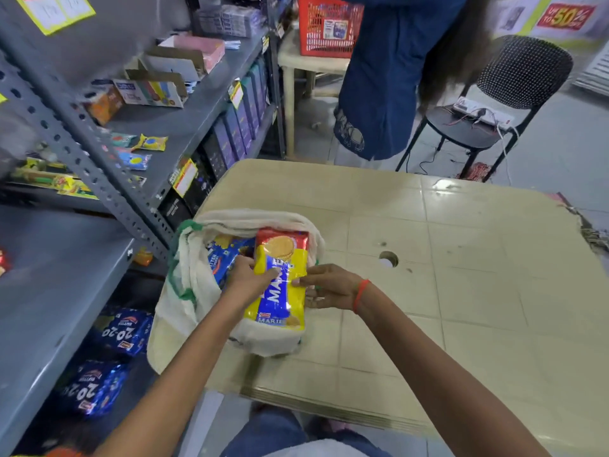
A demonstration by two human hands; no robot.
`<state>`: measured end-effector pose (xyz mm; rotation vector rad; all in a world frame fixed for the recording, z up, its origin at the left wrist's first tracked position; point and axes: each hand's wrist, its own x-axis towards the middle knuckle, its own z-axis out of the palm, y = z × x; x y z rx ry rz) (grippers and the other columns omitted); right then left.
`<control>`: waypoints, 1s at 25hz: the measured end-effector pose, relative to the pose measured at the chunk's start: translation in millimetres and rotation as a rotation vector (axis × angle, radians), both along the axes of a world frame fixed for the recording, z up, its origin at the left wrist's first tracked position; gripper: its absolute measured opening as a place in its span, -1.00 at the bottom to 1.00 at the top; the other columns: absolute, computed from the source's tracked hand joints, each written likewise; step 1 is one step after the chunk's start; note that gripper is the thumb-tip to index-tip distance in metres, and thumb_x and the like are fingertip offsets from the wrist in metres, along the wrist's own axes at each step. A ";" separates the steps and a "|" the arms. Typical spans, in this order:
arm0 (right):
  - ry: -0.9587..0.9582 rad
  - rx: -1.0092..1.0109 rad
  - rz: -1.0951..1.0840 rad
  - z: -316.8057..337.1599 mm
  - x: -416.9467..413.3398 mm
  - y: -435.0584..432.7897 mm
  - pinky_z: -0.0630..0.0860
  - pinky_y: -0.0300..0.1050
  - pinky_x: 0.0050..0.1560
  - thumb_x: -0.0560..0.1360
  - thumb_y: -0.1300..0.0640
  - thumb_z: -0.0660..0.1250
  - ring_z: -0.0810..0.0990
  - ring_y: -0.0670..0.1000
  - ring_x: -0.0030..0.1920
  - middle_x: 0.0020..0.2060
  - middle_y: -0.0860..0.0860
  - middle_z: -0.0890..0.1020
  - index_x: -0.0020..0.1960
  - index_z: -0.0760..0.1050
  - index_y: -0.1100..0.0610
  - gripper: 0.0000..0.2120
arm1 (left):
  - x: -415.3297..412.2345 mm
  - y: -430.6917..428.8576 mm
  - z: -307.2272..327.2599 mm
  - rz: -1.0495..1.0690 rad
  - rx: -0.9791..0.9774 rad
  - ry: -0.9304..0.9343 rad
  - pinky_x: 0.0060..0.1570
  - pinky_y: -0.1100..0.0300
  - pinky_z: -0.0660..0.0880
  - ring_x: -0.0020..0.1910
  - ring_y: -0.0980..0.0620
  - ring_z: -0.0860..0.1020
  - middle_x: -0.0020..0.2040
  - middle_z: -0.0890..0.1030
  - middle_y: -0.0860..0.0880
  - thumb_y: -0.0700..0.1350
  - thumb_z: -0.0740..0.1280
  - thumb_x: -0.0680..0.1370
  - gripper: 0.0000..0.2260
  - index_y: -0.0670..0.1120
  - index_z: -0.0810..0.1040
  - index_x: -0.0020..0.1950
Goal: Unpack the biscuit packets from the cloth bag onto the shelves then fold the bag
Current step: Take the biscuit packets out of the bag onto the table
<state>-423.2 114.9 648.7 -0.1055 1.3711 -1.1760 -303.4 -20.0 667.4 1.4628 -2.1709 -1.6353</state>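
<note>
Two hands on one yellow-and-blue Marie biscuit packet (279,281), right over the mouth of the cream cloth bag (184,298) sitting on the beige table (461,291). Left hand (245,278) curls its fingers over the packet's left edge, gripping it; right hand (324,286), red thread at the wrist, pinches the right edge with fingertips, the other fingers loosely spread. Inside the bag, a blue biscuit packet (222,258) lies just beside the left hand. Blue 20-20 packets (123,331) sit low on the grey shelves (49,308).
</note>
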 end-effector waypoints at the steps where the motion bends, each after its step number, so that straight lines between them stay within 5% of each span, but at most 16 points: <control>1: -0.014 -0.016 0.006 2.1 -6.0 9.4 0.61 -0.18 -0.20 0.46 0.26 0.39 0.63 -0.07 -0.22 -0.11 0.02 0.63 0.01 0.52 0.10 -0.84 | -0.2 9.5 1.7 0.010 -0.050 0.037 0.05 -0.01 0.55 -0.01 -0.09 0.58 0.06 0.56 -0.11 0.06 0.49 0.34 -0.53 -0.10 0.37 0.08; 4: -0.009 0.020 -0.044 -1.7 -19.7 20.2 0.56 -0.16 -0.17 0.46 -0.05 0.39 0.58 -0.04 -0.23 -0.16 0.02 0.58 -0.05 0.52 0.05 -0.81 | -20.5 24.8 4.3 0.060 -0.008 0.092 0.08 -0.01 0.54 0.00 -0.09 0.57 0.07 0.54 -0.10 0.23 0.44 0.21 -0.41 -0.03 0.37 0.09; 6: -0.008 0.090 -0.043 -4.1 -24.3 7.9 0.57 -0.11 -0.07 0.43 -0.24 0.33 0.58 -0.02 -0.19 -0.12 0.04 0.61 -0.04 0.52 0.05 -0.64 | -35.7 15.7 7.3 0.100 0.174 0.137 -0.17 0.15 0.59 -0.20 -0.07 0.59 -0.11 0.65 -0.14 0.10 0.45 0.38 -0.61 -0.14 0.49 0.02; 9: 0.033 0.136 0.045 2.5 -20.5 -21.4 0.56 -0.11 -0.12 0.46 -0.25 0.27 0.56 -0.03 -0.27 -0.21 0.04 0.58 -0.10 0.47 0.06 -0.64 | -36.7 -15.7 18.8 0.163 0.370 0.032 -0.24 0.14 0.57 -0.31 -0.07 0.58 -0.23 0.64 -0.13 0.03 0.41 0.46 -0.69 -0.19 0.56 0.03; 12: 0.217 0.221 0.193 20.9 -27.5 -23.1 0.52 -0.26 -0.41 0.49 -0.21 0.26 0.49 -0.05 -0.53 -0.49 0.04 0.53 -0.20 0.44 0.11 -0.63 | -18.9 -14.7 33.4 0.016 0.349 -0.162 -0.49 0.27 0.53 -0.34 -0.02 0.56 -0.25 0.61 -0.09 0.12 0.30 0.51 -0.73 -0.08 0.53 -0.06; 16: 0.516 0.449 0.408 33.0 -79.9 29.0 0.67 -0.07 -0.13 0.36 -0.25 0.37 0.68 0.09 -0.21 -0.12 0.15 0.70 0.03 0.58 0.27 -0.42 | -33.4 33.3 18.6 -0.234 0.506 -0.160 -0.56 0.29 0.51 -0.47 0.04 0.59 -0.21 0.59 -0.13 0.08 0.26 0.55 -0.72 -0.13 0.53 0.01; 18: 0.464 0.469 0.324 29.3 -104.3 61.7 0.65 -0.11 -0.22 0.40 -0.14 0.40 0.66 0.09 -0.19 -0.10 0.11 0.66 0.08 0.54 0.24 -0.53 | -65.2 64.2 2.8 -0.290 0.499 -0.072 -0.42 0.19 0.61 -0.32 0.00 0.64 -0.05 0.63 -0.14 0.02 0.26 0.57 -0.74 -0.15 0.52 0.11; 21: 0.470 0.474 -0.033 -11.0 -120.9 90.4 0.57 -0.12 -0.21 0.44 0.02 0.40 0.61 0.11 -0.15 -0.07 0.12 0.62 0.12 0.50 0.19 -0.66 | -120.0 92.1 -33.2 -0.394 0.244 -0.032 0.01 0.05 0.57 0.05 -0.16 0.63 0.15 0.63 -0.19 -0.07 0.25 0.58 -0.75 -0.17 0.53 0.18; 25: 0.654 0.594 -0.241 -76.5 -113.2 94.4 0.53 0.12 0.14 0.47 0.17 0.37 0.58 0.27 0.12 0.17 0.28 0.59 0.24 0.45 0.30 -0.61 | -153.3 102.8 -67.8 -0.575 0.137 -0.127 0.03 0.17 0.45 0.17 -0.18 0.56 0.24 0.58 -0.21 -0.15 0.18 0.59 -0.72 -0.17 0.48 0.26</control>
